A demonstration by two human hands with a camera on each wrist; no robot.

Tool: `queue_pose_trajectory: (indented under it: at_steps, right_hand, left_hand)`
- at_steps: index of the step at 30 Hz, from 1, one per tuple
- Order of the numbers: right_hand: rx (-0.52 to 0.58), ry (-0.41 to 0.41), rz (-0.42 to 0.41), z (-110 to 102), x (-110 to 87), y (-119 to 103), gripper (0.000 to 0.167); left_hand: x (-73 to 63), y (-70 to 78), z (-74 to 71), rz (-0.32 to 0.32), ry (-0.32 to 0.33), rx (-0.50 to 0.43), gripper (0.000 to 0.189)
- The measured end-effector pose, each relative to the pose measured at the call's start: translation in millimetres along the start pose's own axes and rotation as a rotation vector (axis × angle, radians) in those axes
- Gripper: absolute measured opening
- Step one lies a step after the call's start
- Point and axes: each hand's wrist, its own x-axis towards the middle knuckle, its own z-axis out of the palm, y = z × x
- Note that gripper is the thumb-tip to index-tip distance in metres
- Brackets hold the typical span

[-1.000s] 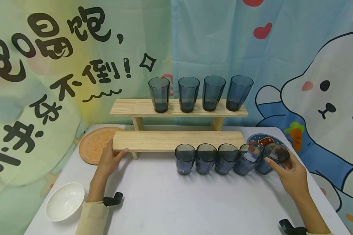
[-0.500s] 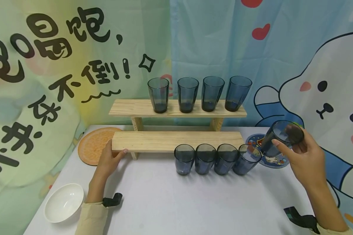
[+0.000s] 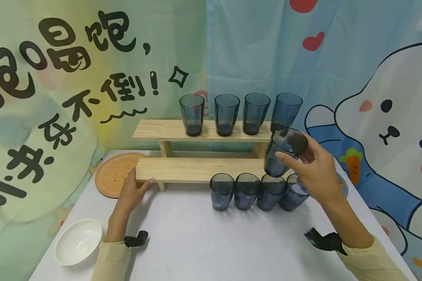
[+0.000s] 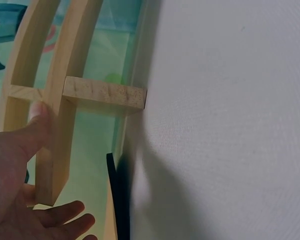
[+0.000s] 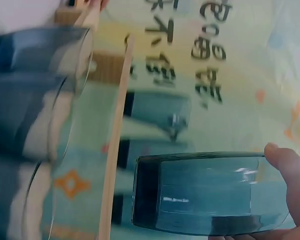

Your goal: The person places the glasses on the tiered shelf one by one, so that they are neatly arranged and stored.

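My right hand (image 3: 320,173) holds a blue-tinted drinking glass (image 3: 278,158) near its rim, above the right end of the lower step. In the right wrist view the thumb and fingers span the mouth end of this glass (image 5: 205,195). My left hand (image 3: 129,197) grips the left end of the two-step wooden shelf (image 3: 190,168); the left wrist view has the thumb on the plank's edge and the other fingers partly hidden. A row of several like glasses (image 3: 222,193) stands on the table before the shelf. Several more glasses (image 3: 192,117) stand along the upper step.
At the left edge of the white table (image 3: 197,242) sits a white bowl (image 3: 78,242). An orange round mat (image 3: 114,173) lies behind my left hand. A blue patterned round mat (image 3: 342,185) is mostly hidden by my right hand. Printed cloth hangs behind.
My right hand has lifted the rightmost glass from the table row, then carried it left to above the lower step. My left hand stays at the shelf end.
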Motion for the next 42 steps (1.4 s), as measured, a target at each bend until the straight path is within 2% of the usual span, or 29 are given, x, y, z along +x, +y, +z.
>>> queue_pose_trajectory:
  at_steps: [7,14,16,26,30,33,39,42]
  right_hand:
    - [0.201,-0.159,-0.047,60,24.9,-28,0.074]
    - [0.27,-0.245,-0.087,121,40.9,-47,0.083]
    - [0.276,-0.264,-0.098,137,45.1,-53,0.081]
    - [0.204,-0.266,-0.124,199,68.4,-89,0.075]
    - [0.186,-0.272,-0.105,220,79.0,-101,0.086]
    - [0.163,-0.271,-0.09,234,87.5,-108,0.094]
    - [0.129,-0.251,-0.087,255,105.4,-118,0.084]
    - [0.12,-0.241,-0.084,264,113.0,-120,0.085]
  left_hand:
    - [2.9,0.5,1.0,0.013,0.011,0.001,0.081]
    - [1.0,-0.8,1.1,-0.005,0.0,0.007,0.081]
    - [0.6,-1.2,0.7,-0.012,-0.008,0.011,0.082]
    - [1.5,-0.6,-0.6,-0.019,-0.009,0.036,0.085]
    - [0.5,0.1,0.2,-0.022,-0.007,0.024,0.085]
    - [-0.5,0.3,0.2,-0.027,-0.005,0.017,0.085]
    - [0.1,-0.3,0.6,-0.021,-0.004,0.003,0.082]
    - [0.8,-0.1,0.6,-0.014,-0.006,-0.003,0.082]
